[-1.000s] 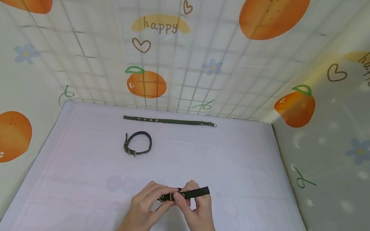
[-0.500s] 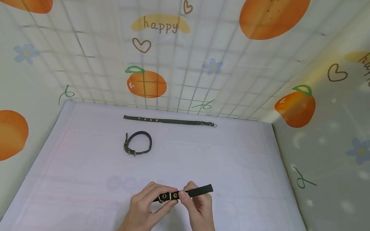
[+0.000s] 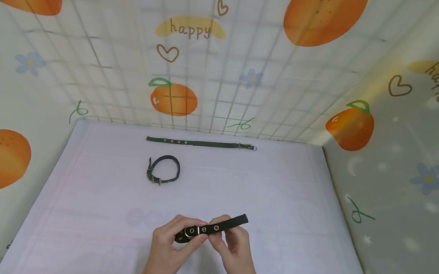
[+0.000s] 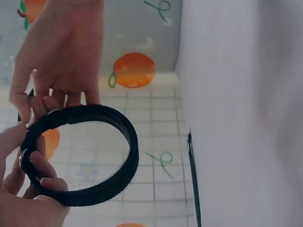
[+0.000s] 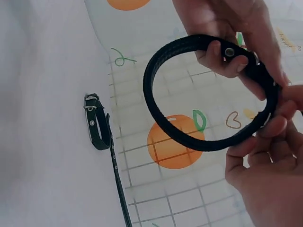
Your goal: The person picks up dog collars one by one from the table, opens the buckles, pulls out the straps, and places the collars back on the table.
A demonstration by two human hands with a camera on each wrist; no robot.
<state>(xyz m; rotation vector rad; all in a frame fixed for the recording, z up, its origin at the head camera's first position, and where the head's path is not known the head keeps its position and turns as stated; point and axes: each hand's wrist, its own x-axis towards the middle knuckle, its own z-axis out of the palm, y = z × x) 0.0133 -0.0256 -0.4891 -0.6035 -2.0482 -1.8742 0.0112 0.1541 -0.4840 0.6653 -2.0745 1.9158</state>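
Observation:
Both hands hold a black pet collar (image 3: 218, 227) above the near part of the table, its free end pointing up to the right. The strap passes through a metal buckle, and several metal eyelets show along it. My left hand (image 3: 167, 246) grips the buckle part between thumb and fingers. Close to its right, my right hand (image 3: 236, 248) pinches the strap beside the buckle, thumb low and fingers behind. From the left wrist, the collar (image 4: 120, 182) appears as a wide round loop. In the right wrist view the loop (image 5: 173, 132) hangs between both hands.
A second black collar (image 3: 179, 168), buckled into a ring, stands on the white table (image 3: 294, 210) beyond the hands. Behind it a third collar (image 3: 215, 144) lies stretched out flat near the far edge. Printed curtains (image 3: 124, 83) with oranges surround the table.
The held collar has shifted slightly left, and more eyelets show to the right of the buckle. My right thumb has moved off the strap's face to below it. The other collars are still.

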